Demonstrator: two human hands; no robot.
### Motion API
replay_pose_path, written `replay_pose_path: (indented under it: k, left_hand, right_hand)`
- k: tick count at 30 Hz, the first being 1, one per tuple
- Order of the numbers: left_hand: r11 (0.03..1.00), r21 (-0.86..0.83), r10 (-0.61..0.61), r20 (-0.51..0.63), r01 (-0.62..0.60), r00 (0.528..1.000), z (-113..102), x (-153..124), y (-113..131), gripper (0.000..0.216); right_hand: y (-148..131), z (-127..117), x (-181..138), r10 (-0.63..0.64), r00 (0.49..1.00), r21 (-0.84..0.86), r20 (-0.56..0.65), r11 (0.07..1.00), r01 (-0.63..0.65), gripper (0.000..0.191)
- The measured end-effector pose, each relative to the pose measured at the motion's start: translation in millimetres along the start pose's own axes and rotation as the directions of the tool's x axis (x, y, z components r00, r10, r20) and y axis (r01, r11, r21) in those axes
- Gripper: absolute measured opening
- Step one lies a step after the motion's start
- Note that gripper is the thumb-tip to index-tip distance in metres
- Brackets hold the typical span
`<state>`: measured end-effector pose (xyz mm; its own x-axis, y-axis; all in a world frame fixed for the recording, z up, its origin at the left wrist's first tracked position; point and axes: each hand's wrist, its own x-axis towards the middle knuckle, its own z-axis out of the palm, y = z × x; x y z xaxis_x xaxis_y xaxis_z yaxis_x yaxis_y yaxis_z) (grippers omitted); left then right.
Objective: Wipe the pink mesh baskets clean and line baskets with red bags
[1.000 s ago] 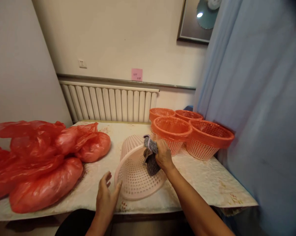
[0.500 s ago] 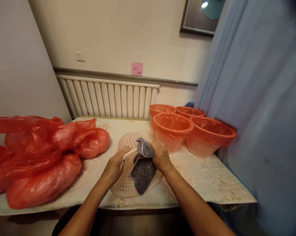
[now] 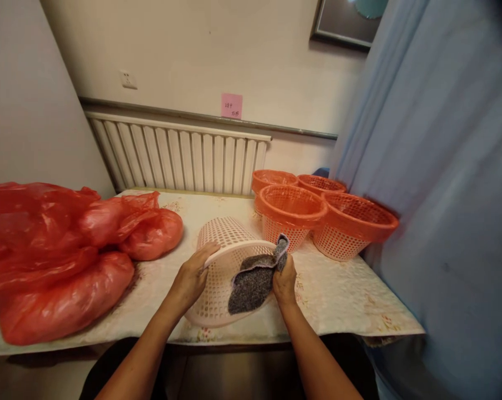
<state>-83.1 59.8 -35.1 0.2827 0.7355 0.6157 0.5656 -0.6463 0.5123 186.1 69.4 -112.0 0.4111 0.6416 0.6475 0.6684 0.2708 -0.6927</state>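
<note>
A pale pink perforated plastic basket lies tipped on its side near the table's front edge, its mouth turned toward me. My left hand grips the left part of its rim, thumb and fingers closed over the edge. A dark grey cloth with a light purple border hangs across the basket's mouth. Its bunched upper corner is clenched in my right hand, at the right side of the rim. Whether the right fingers also touch the rim is hidden by the cloth.
Several similar baskets lined with red plastic bags, one of them the front basket, stand together at the back right. Full red plastic bags fill the left side. A radiator runs behind the flowered table; a blue curtain hangs at right.
My right hand has moved right and slightly down along the rim with the cloth. The cloth has shifted right, showing more of the basket's opening. My left hand stays at the rim.
</note>
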Motion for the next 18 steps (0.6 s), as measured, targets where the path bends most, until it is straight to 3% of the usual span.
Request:
replay_pose_path:
  k: [10, 18]
  left_hand:
    - [0.998, -0.021, -0.058, -0.026, 0.057, 0.998, -6.3, -14.3, -13.2, 0.048]
    - [0.999, -0.008, -0.053, -0.035, 0.053, 0.998, -6.1, -16.0, -15.8, 0.050]
  right_hand:
    - [18.4, 12.7, -29.5, 0.140, 0.990, 0.030, -0.034, 0.990, -0.139, 0.024]
    - [41.7, 22.1, -52.6, 0.202, 0.979, 0.043, -0.027, 0.979, -0.201, 0.040]
